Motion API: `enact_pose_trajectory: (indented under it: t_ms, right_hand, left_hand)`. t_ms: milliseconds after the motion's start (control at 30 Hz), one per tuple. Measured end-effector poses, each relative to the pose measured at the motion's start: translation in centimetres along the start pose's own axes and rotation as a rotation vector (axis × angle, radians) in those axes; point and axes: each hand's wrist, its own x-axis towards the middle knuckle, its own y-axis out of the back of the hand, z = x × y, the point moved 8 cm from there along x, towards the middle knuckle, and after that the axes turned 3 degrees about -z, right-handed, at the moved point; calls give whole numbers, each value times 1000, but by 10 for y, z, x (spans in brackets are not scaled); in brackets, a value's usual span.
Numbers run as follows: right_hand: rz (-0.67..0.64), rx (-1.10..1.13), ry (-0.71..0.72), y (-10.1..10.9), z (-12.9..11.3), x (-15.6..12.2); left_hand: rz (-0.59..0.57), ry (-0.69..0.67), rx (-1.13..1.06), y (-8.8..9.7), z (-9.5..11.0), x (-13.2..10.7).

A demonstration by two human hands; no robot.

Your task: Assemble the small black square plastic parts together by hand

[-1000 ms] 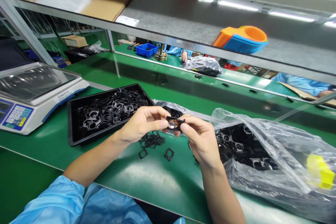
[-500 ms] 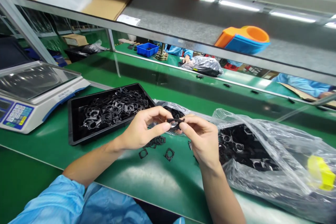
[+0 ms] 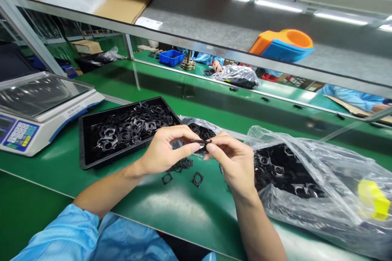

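Between my two hands a small black plastic frame (image 3: 201,142) is held nearly edge-on above the green worktop. My left hand (image 3: 167,149) pinches its left end between thumb and fingers. At its right end, the thumb and fingers of my right hand (image 3: 234,157) are closed on it. Below lie loose black frames with round openings, one square frame (image 3: 197,179) apart and another (image 3: 167,178) near a small pile (image 3: 183,164). A black tray (image 3: 84,147) heaped with such frames stands to the left. Right of my hands, a clear plastic bag (image 3: 284,204) holds more.
A weighing scale (image 3: 45,106) stands at far left. Behind my hands lies another bag of parts (image 3: 202,130). A shelf (image 3: 196,12) overhangs the bench, carrying an orange and blue holder (image 3: 283,45). Across the bench, a co-worker's hand (image 3: 217,65) is beside a bag.
The frame in my fingers has tilted from showing its opening to nearly edge-on. Both hands stay almost in place. The co-worker's hand across the bench has shifted slightly.
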Motion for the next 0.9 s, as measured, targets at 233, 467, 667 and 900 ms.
enact_pose_trajectory:
  t_ms: [233, 467, 667, 900]
  right_hand:
    - [-26, -85, 47, 1, -8, 0]
    - [-59, -446, 266, -6, -29, -3]
    - [-46, -489, 315, -11, -30, -4]
    - [-33, -660, 391, -12, -33, -7]
  left_hand:
    - [1, 11, -51, -2, -4, 0]
    - [-31, -14, 67, -3, 2, 1]
    - [78, 44, -101, 2, -12, 3]
    - [-23, -137, 237, -1, 10, 1]
